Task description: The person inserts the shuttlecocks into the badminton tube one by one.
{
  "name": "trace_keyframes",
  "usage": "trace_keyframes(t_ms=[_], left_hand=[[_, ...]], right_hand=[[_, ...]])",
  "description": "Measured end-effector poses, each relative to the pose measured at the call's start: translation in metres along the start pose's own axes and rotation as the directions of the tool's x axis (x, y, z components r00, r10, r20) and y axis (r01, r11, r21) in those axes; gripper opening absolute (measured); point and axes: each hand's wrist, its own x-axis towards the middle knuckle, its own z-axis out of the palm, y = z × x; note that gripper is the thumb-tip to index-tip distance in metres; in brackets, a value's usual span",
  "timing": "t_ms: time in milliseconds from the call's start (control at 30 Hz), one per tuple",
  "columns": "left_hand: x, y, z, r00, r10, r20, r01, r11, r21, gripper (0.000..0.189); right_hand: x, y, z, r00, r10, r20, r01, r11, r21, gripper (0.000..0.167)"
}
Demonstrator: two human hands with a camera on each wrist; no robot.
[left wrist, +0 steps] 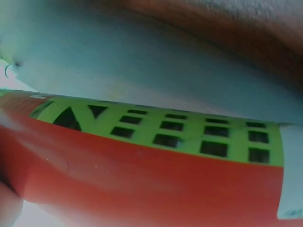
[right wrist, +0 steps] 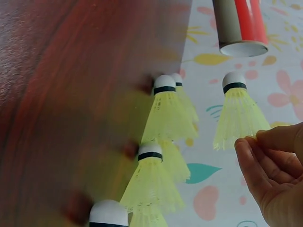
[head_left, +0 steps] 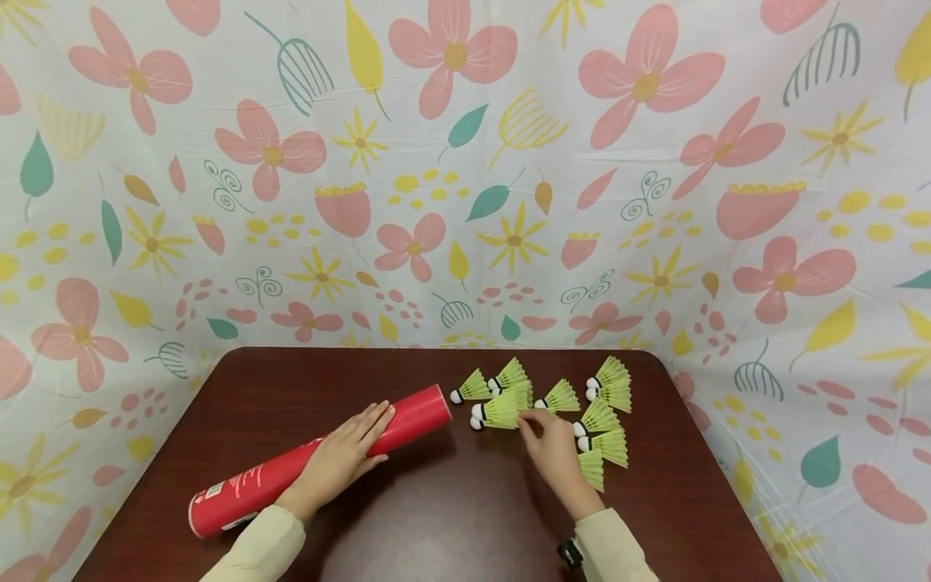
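Observation:
My left hand (head_left: 345, 457) grips a red shuttlecock tube (head_left: 272, 477) around its middle. The tube slants across the left half of the table, its right end pointing toward the shuttlecocks. In the left wrist view, its red wall (left wrist: 142, 179) and green band fill much of the picture. With thumb and fingertips, my right hand (head_left: 554, 453) pinches a yellow shuttlecock (right wrist: 241, 113) by its skirt rim. The white cork of that shuttlecock faces the tube's round end (right wrist: 244, 48), with a gap between them.
Several more yellow shuttlecocks lie on their sides on the dark table (head_left: 451, 517), such as a far one (head_left: 473, 386) and a right-hand pair (head_left: 611, 384). Behind the table hangs a flowered cloth (head_left: 436, 307).

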Motion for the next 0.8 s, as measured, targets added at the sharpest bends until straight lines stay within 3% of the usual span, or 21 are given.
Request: trace_keyframes(t_ms=[400, 800], left_hand=[[0.0, 0.013, 0.0, 0.999, 0.042, -0.011, -0.042, 0.999, -0.017, 0.081], [0.007, 0.019, -0.006, 0.998, 0.06, -0.001, -0.06, 0.998, -0.005, 0.088]], right_hand=[[0.007, -0.014, 0.004, 0.999, -0.039, -0.013, 0.039, 0.999, 0.019, 0.008], [0.007, -0.021, 0.015, 0.994, -0.112, -0.009, 0.112, 0.994, 0.017, 0.008]])
